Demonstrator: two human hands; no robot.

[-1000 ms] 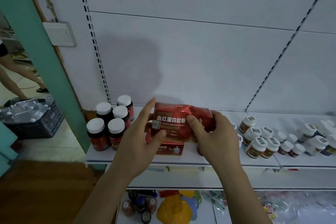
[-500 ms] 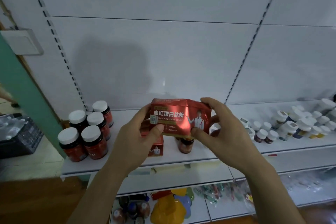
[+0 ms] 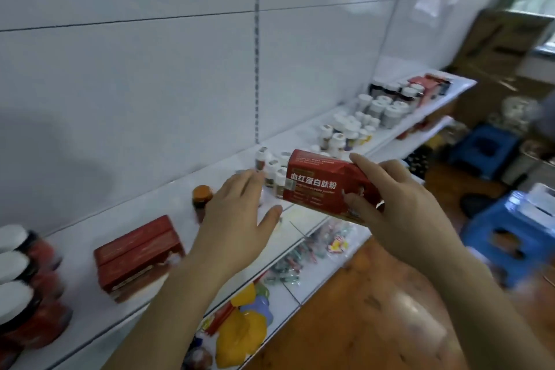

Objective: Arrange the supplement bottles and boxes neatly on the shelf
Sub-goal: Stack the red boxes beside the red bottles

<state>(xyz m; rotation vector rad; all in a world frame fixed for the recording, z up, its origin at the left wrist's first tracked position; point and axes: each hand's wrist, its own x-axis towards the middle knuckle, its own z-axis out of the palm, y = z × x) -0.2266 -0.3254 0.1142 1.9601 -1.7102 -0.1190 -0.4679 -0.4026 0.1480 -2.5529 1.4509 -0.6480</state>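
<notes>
The right hand (image 3: pixel 399 204) grips a red box (image 3: pixel 322 186) by its right end, thumb on the printed front, fingers over the top, holding it tilted in the air above the front edge of the white shelf (image 3: pixel 90 246); the left hand (image 3: pixel 240 219) hangs just beside the box, fingers spread and relaxed, holding nothing. On the shelf lie two stacked red boxes (image 3: pixel 138 255) at left, an orange-capped bottle (image 3: pixel 201 198) behind the left hand, and small white-capped bottles (image 3: pixel 271 167) behind the held box.

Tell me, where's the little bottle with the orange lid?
In the head view the orange-lidded bottle stands alone on the white shelf, left of centre, just beyond the left hand and to the right of the stacked red boxes.
</notes>
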